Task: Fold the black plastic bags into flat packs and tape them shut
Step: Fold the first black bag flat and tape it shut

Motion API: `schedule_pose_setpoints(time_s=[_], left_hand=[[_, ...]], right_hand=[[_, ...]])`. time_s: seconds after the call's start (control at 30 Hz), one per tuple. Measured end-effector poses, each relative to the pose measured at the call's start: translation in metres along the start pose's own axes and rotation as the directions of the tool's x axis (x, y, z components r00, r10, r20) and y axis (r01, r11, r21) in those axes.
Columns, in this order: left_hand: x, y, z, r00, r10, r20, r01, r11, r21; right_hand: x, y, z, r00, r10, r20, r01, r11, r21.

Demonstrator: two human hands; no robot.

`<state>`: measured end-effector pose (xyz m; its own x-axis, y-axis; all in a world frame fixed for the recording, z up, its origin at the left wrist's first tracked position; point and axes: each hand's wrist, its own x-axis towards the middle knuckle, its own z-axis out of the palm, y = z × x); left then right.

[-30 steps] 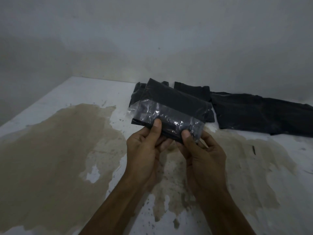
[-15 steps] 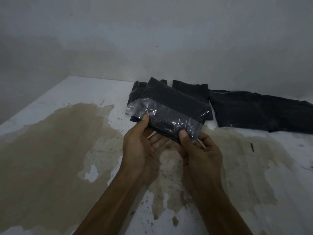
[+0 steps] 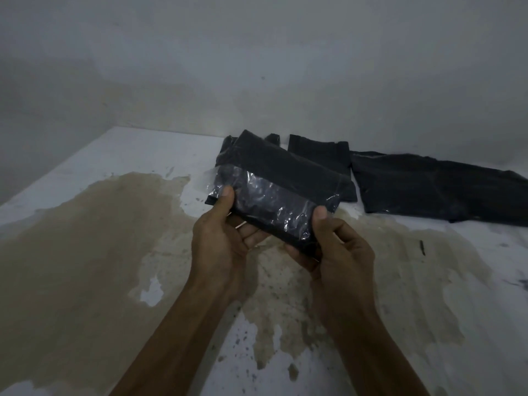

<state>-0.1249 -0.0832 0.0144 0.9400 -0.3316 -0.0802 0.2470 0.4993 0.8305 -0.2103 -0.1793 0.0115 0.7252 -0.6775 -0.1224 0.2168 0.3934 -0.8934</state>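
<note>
While one folded pack (image 3: 285, 181) is pinched by left hand (image 3: 220, 241) and right hand (image 3: 340, 252) | clear tape (image 3: 265, 198) wrapped on | flat black bag (image 3: 434, 187) judged left unfolded on table (image 3: 143, 155)

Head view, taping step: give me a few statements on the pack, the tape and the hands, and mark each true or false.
1. Both hands hold the folded black pack above the table. True.
2. The clear tape lies across the pack's near half. True.
3. The left hand rests flat on the table. False: it grips the pack's left end, thumb on the tape.
4. The right hand holds a tape roll. False: it grips the pack's right end; no roll is visible.
5. More black bags lie by the wall. True.
</note>
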Motion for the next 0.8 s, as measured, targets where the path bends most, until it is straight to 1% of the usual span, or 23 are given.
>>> schedule_pose_setpoints(time_s=[0.1,0.2,0.27,0.33,0.4,0.43,0.47,0.5,0.53,0.57,0.6,0.67,0.7,0.73,0.8], left_hand=[[0.001,0.003,0.0,1.0,0.015,0.005,-0.015,1.0,-0.016],[0.002,0.003,-0.001,0.999,0.044,-0.015,-0.044,0.999,0.006],[0.004,0.005,-0.004,0.996,0.088,-0.035,-0.086,0.996,0.031],[0.006,0.011,-0.007,0.98,0.19,-0.06,-0.183,0.978,0.103],[0.007,0.019,-0.011,0.928,0.37,-0.055,-0.35,0.911,0.221],[0.008,0.024,-0.015,0.879,0.476,-0.021,-0.451,0.845,0.286],[0.008,0.028,-0.019,0.819,0.572,0.042,-0.547,0.758,0.355],[0.009,0.032,-0.023,0.763,0.635,0.121,-0.618,0.664,0.421],[0.009,0.035,-0.028,0.721,0.665,0.195,-0.662,0.576,0.479],[0.009,0.039,-0.031,0.691,0.677,0.254,-0.687,0.505,0.523],[0.009,0.041,-0.034,0.674,0.676,0.298,-0.7,0.456,0.549],[0.008,0.045,-0.037,0.664,0.644,0.38,-0.716,0.4,0.572],[0.008,0.045,-0.037,0.663,0.618,0.422,-0.722,0.38,0.578],[0.007,0.045,-0.037,0.662,0.591,0.461,-0.729,0.363,0.581],[0.006,0.043,-0.036,0.645,0.548,0.532,-0.751,0.326,0.575]], right_hand=[[-0.001,0.003,0.0,1.0,-0.008,0.002,0.008,1.0,0.008],[0.0,0.005,-0.001,1.0,0.024,0.002,-0.024,1.0,-0.011],[0.002,0.004,-0.002,0.997,0.074,0.02,-0.073,0.996,-0.06],[0.002,0.002,-0.003,0.991,0.114,0.063,-0.102,0.979,-0.179],[0.001,0.001,-0.001,0.991,0.092,0.095,-0.055,0.942,-0.332],[0.0,0.002,0.0,0.995,0.041,0.088,0.0,0.909,-0.416],[-0.001,0.003,0.001,0.997,-0.039,0.072,0.07,0.86,-0.506],[-0.001,0.004,0.002,0.988,-0.139,0.066,0.151,0.789,-0.595],[-0.003,0.004,0.003,0.966,-0.243,0.083,0.235,0.705,-0.669],[-0.005,0.003,0.004,0.929,-0.348,0.123,0.325,0.613,-0.72],[-0.006,0.003,0.005,0.875,-0.449,0.183,0.422,0.517,-0.745],[-0.006,0.003,0.006,0.73,-0.603,0.322,0.595,0.33,-0.733],[-0.007,0.004,0.005,0.657,-0.654,0.374,0.656,0.252,-0.712],[-0.007,0.004,0.005,0.598,-0.69,0.407,0.696,0.196,-0.691],[-0.01,0.0,0.005,0.521,-0.727,0.447,0.743,0.129,-0.656]])
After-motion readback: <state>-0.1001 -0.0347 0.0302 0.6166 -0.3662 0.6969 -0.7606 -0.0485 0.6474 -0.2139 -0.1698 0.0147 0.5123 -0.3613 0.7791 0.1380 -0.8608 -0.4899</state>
